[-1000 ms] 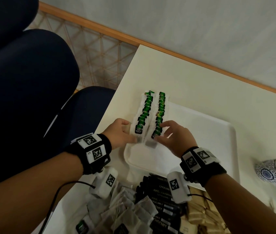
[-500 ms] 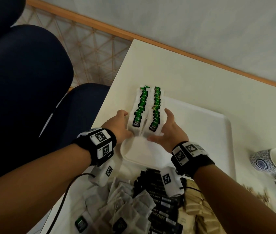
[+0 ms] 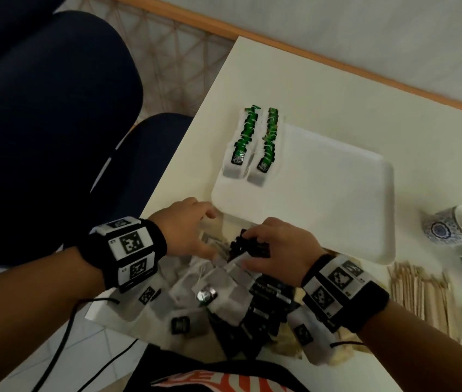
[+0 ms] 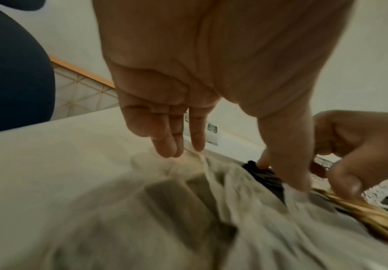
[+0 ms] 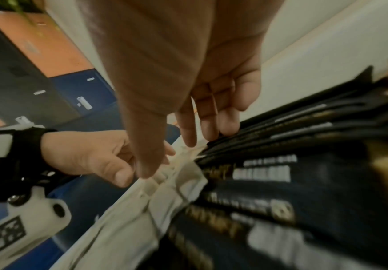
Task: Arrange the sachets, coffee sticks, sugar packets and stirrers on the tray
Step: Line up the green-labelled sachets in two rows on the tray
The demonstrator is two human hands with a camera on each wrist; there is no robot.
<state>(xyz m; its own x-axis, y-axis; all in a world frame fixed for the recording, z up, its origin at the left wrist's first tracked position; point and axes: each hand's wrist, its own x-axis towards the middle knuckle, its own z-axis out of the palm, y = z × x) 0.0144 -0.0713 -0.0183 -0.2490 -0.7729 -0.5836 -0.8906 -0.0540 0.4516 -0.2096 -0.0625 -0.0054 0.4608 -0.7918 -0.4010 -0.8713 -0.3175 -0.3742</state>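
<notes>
Two neat rows of green-tagged tea sachets (image 3: 252,145) lie at the far left of the white tray (image 3: 331,193). Both hands are at the loose pile in front of the tray. My left hand (image 3: 207,233) (image 4: 236,168) has straight fingers resting on the white sachets (image 3: 218,290) (image 4: 188,210). My right hand (image 3: 248,250) (image 5: 179,155) reaches over the black coffee sticks (image 3: 263,304) (image 5: 303,137); its fingertips touch their far ends and its thumb lies on a sachet. Neither hand lifts anything. Wooden stirrers (image 3: 416,287) lie to the right, and tan sugar packets (image 3: 286,346) are partly hidden under my right wrist.
Two blue-patterned cups (image 3: 450,224) stand at the table's right edge beyond the stirrers. A dark blue chair (image 3: 54,108) is close on the left of the table. Most of the tray's surface is bare white.
Both hands have let go of the two sachet rows on the tray and pulled back toward me, onto the loose pile of sachets and coffee sticks.
</notes>
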